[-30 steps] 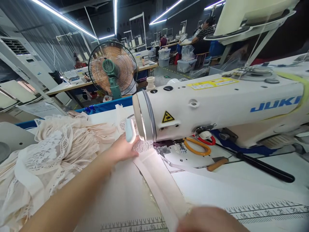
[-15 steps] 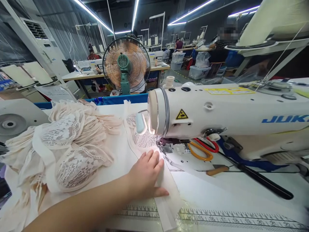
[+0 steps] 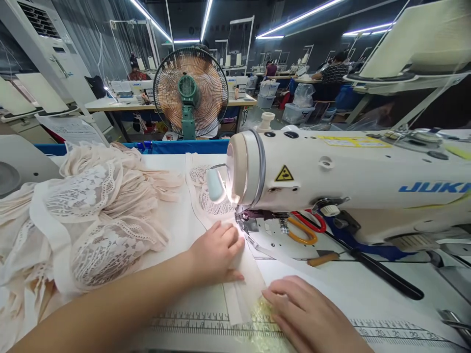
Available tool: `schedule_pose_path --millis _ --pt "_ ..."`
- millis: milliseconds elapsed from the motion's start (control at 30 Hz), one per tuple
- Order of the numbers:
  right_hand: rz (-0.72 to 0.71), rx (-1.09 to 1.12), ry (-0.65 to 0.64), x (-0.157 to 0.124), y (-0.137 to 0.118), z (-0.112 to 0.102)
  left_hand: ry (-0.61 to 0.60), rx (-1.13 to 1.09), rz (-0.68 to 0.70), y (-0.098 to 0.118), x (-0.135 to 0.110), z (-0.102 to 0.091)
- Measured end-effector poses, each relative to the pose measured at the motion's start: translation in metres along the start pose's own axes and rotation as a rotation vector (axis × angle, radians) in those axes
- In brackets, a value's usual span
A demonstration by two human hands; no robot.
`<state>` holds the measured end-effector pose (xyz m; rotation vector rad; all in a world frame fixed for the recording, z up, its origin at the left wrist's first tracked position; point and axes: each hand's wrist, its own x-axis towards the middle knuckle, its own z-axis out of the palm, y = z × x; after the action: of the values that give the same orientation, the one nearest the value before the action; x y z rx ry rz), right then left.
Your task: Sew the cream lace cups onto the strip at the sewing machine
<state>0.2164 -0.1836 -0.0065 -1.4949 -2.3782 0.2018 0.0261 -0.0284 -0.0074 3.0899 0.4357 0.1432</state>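
Observation:
A pale pink lace bra [image 3: 215,198] lies under the head of the white sewing machine [image 3: 272,166], its plain band running toward me. My left hand [image 3: 217,252] rests flat on that band just in front of the presser foot [image 3: 241,215], thumb apart from the fingers. At the band's right edge, my right hand [image 3: 305,309] has its fingers bent and together, fingertips on the cloth. A narrow pale strip [image 3: 265,252] trails from the foot to the right. The needle tip is too small to make out.
Left of the machine is a heap of lace bras [image 3: 106,215]. Orange-handled scissors [image 3: 303,233], a red handle [image 3: 315,221], a wooden-handled tool [image 3: 324,258] and a black-handled tool [image 3: 392,277] lie right. A printed ruler [image 3: 198,323] runs along the front; a fan [image 3: 189,93] stands behind.
My right hand has come into view from the lower right and reached the band's edge. My left hand stays on the cloth; the whole view has shifted slightly.

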Motion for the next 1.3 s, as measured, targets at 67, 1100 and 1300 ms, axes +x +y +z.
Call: schedule_pose_path --millis 67,1100,1300 --pt "-0.008 -0.004 -0.001 0.004 0.006 0.004 0.048 0.032 0.095 0.009 -0.003 0.001" --pt "-0.011 -0.388 -0.108 0.058 0.029 0.01 0.126 0.079 0.261 -0.012 -0.002 -0.006" --pt "0.075 -0.489 -0.239 0.073 0.025 0.002 0.107 0.103 0.281 -0.024 0.002 -0.007"
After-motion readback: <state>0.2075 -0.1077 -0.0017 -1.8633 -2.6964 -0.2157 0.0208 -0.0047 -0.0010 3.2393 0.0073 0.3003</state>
